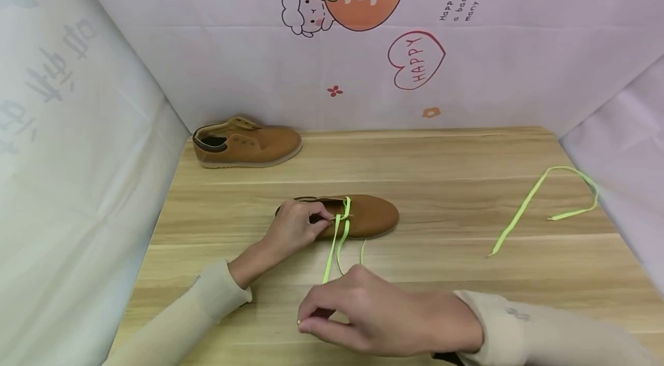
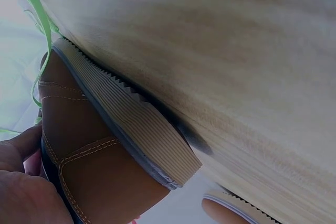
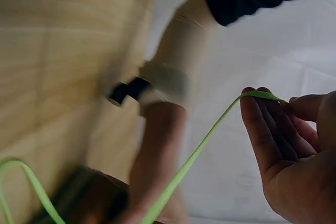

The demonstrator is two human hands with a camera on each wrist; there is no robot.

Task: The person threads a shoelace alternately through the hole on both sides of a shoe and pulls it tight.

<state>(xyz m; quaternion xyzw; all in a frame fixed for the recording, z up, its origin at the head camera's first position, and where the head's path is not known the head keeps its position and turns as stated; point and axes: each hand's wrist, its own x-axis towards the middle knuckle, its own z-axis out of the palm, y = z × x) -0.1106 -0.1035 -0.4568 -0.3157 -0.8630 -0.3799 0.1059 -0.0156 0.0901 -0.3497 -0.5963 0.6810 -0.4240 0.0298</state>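
Note:
A brown shoe (image 1: 373, 216) lies in the middle of the table, toe to the right, with a neon-green shoelace (image 1: 332, 251) threaded at its front eyelets. My left hand (image 1: 297, 227) is over the heel end and pinches the shoe's edge by the opening, close to the lace. In the left wrist view its fingers (image 2: 29, 142) are at the collar, above the ribbed sole. Nearer to me, my right hand (image 1: 368, 311) pinches one end of the lace between thumb and fingers. The right wrist view shows that lace (image 3: 194, 156) stretched taut, running over the fingertips to the thumb.
A second brown shoe (image 1: 254, 147), without a lace, stands at the back left of the wooden table (image 1: 441, 176). Another green lace (image 1: 524, 210) lies bent at the right. White printed cloth walls (image 1: 233, 55) enclose the back and sides.

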